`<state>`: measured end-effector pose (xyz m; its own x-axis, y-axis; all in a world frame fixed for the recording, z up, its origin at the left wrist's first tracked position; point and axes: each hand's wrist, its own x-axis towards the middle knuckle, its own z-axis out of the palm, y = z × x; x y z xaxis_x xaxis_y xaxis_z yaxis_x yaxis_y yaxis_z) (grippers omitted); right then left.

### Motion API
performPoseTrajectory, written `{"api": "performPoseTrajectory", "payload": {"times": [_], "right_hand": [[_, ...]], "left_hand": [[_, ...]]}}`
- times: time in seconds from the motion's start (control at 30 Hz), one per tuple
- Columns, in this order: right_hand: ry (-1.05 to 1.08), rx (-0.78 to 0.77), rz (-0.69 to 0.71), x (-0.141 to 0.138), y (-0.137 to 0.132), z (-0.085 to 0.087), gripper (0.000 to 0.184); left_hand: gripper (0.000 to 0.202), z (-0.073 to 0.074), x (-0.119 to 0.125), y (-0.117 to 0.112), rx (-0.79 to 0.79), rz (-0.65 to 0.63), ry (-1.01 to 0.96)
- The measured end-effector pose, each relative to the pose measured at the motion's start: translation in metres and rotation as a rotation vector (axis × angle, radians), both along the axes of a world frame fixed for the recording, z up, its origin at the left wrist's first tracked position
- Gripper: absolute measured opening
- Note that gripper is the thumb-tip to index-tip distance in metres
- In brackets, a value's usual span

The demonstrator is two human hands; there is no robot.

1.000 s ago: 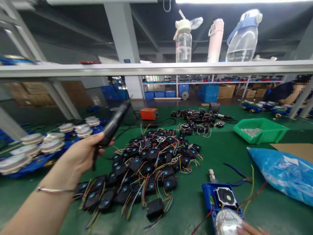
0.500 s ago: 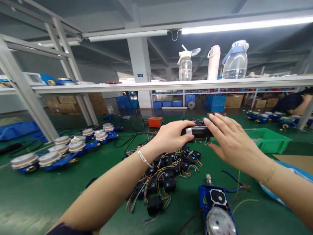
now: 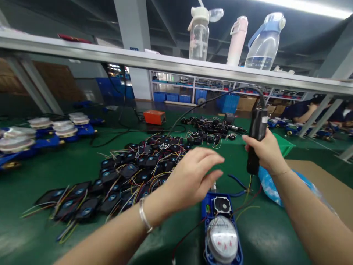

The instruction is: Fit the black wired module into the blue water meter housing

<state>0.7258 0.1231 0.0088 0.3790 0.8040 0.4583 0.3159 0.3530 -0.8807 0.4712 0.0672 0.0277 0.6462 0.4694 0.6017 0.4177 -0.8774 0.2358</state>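
Observation:
My right hand (image 3: 266,151) is wrapped round a black electric screwdriver (image 3: 257,129), held upright with its cord leaving from the top. Below and left of it, my left hand (image 3: 193,175) hovers with curved fingers and the thumb apart, nothing between them. Under the hands a blue water meter (image 3: 221,235) lies on the bench, its clear round dial toward me and a square black part at its far end. Thin wires trail from it. Blue-handled pliers (image 3: 238,184) rest just beyond the meter, near a blue-and-white plastic bag (image 3: 271,187).
Many black wired modules (image 3: 132,171) are heaped to the left, more small black parts (image 3: 209,129) farther back. Blue meters (image 3: 63,129) line the left. An orange box (image 3: 154,117), a green bin (image 3: 284,145) and a shelf (image 3: 165,63) with bottles stand beyond. Another person sits far right.
My left hand has let go of the screwdriver and come down left. My right hand has taken it and turned it upright on the right. The view has tilted down.

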Motion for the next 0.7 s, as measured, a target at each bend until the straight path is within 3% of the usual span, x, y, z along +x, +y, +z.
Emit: {"api": "performPoseTrajectory", "payload": {"times": [0.1,0.2,0.3,0.4,0.57,0.7], "right_hand": [[0.382,-0.056,0.137,0.019,0.005,0.004,0.028],[0.503,0.051,0.171,0.029,0.002,0.021,0.006],[0.633,0.324,0.205,0.023,-0.004,0.038,0.012],[0.568,0.487,0.219,0.008,-0.008,0.045,0.023],[0.481,0.389,0.305,-0.019,-0.001,0.034,0.03],[0.453,0.301,0.351,-0.044,-0.001,0.014,0.018]], "left_hand": [[0.022,-0.063,-0.014,-0.014,-0.345,-0.049,0.021],[0.031,-0.099,-0.011,-0.023,-0.456,-0.157,0.045],[0.052,-0.108,-0.004,-0.027,-0.442,-0.203,0.137],[0.062,-0.113,-0.001,-0.027,-0.4,-0.21,0.2],[0.041,-0.147,0.006,-0.023,-0.218,-0.196,0.138],[0.02,-0.167,0.02,-0.024,-0.069,-0.049,0.029]]}}
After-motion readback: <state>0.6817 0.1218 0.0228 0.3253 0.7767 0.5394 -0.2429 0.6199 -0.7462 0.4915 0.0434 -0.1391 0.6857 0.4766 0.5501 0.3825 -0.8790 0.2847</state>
